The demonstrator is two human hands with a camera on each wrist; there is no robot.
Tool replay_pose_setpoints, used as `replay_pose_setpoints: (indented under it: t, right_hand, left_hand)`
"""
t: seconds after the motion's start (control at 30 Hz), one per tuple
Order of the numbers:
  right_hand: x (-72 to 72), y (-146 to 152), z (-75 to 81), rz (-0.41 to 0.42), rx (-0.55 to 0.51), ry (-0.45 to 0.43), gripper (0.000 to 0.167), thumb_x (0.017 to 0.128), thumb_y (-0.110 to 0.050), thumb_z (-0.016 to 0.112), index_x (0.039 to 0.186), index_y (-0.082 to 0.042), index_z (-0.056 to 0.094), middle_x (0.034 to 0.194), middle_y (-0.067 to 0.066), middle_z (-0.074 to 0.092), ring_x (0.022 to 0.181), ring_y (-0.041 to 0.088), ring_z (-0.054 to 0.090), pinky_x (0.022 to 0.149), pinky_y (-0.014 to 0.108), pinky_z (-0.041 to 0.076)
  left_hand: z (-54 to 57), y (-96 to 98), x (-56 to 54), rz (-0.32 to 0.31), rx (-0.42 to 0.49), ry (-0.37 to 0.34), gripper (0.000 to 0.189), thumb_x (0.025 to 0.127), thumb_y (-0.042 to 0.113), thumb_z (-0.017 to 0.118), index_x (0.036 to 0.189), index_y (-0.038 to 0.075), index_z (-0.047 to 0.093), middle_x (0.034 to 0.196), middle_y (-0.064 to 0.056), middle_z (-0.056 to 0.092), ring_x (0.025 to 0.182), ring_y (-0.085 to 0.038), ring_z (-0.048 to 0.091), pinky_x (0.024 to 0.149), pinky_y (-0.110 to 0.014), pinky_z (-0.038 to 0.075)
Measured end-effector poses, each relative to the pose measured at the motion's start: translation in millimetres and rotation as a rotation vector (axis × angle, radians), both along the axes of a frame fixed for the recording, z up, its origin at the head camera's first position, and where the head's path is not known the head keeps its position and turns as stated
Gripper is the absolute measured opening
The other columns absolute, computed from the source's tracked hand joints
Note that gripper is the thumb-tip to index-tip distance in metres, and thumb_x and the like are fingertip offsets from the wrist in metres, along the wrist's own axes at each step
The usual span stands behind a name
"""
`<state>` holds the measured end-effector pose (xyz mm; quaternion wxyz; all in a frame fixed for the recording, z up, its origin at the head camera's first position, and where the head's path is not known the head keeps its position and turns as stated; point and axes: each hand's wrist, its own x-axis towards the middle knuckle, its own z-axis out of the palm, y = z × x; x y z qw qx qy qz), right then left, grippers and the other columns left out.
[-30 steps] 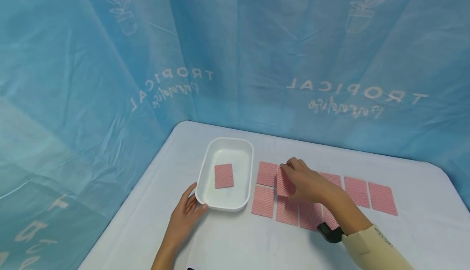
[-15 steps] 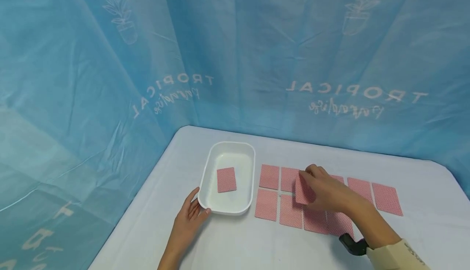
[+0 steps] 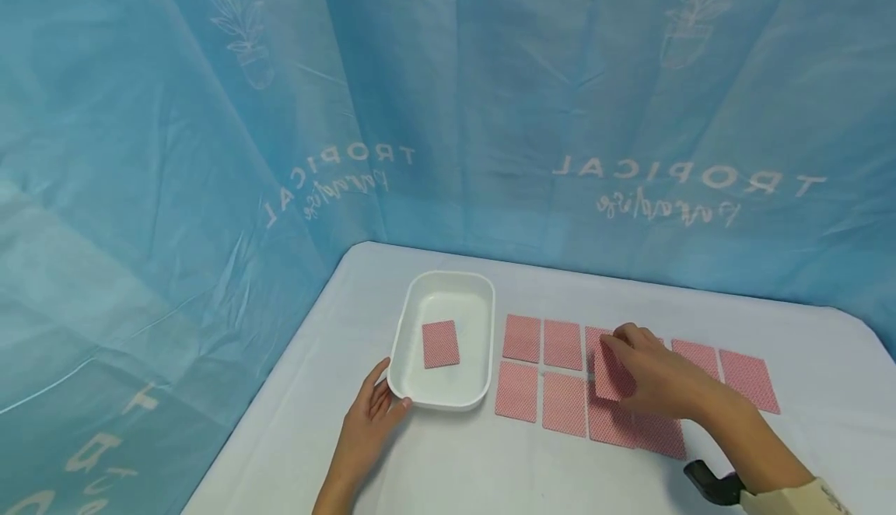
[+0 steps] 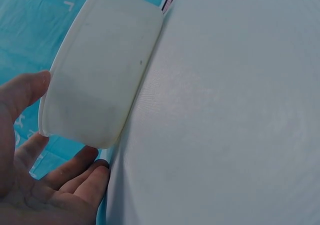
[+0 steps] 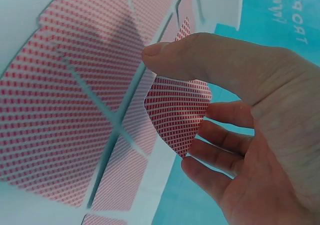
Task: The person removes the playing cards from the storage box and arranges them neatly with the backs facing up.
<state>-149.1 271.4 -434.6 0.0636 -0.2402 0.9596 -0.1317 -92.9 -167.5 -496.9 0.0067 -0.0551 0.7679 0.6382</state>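
My right hand (image 3: 661, 379) pinches a playing card with a red patterned back between thumb and fingers. In the right wrist view this card (image 5: 175, 110) tilts up over other cards, its far side facing my palm. Several matching playing cards (image 3: 518, 390) lie face down in two rows on the table, some partly hidden under my hand. My left hand (image 3: 367, 422) touches the near left corner of a white tray (image 3: 441, 406). In the left wrist view its thumb rests on the rim and its loosely spread fingers touch the side. One card (image 3: 440, 344) lies inside the tray.
A white cloth covers the table (image 3: 455, 468), with its back edge against a blue printed curtain (image 3: 490, 211). More curtain hangs on the left. A black device (image 3: 714, 484) sits at my right wrist, below the card rows.
My right hand has moved right along the back row with the card it pinches. Another back-row card now shows behind it. The left hand stays at the tray; the view has shifted slightly.
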Motion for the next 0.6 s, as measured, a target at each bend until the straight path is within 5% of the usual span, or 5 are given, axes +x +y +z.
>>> replay_pose_setpoints:
  t: [0.27,0.6]
  right_hand:
    - [5.0,16.9,-6.5,-0.021,-0.006,-0.013,0.093,0.063,-0.028,0.090,0.138,0.003,0.045,0.126,0.012,0.042,0.112,0.027,0.044,0.077,0.040,0.052]
    - [16.8,39.4,-18.1,-0.050,0.001,-0.021,0.091,0.057,-0.027,0.092,0.133,0.000,0.049,0.121,0.007,0.045,0.106,0.022,0.045,0.072,0.035,0.053]
  left_hand:
    - [-1.5,-0.2,-0.8,-0.002,-0.016,-0.015,0.070,0.085,0.027,0.076,0.144,0.036,0.039,0.141,-0.006,0.047,0.129,-0.017,0.044,0.101,-0.022,0.037]
    - [26.3,6.6,8.9,-0.015,-0.007,-0.002,0.074,0.085,0.029,0.076,0.148,0.020,0.038,0.142,-0.016,0.045,0.131,-0.027,0.042,0.104,-0.031,0.036]
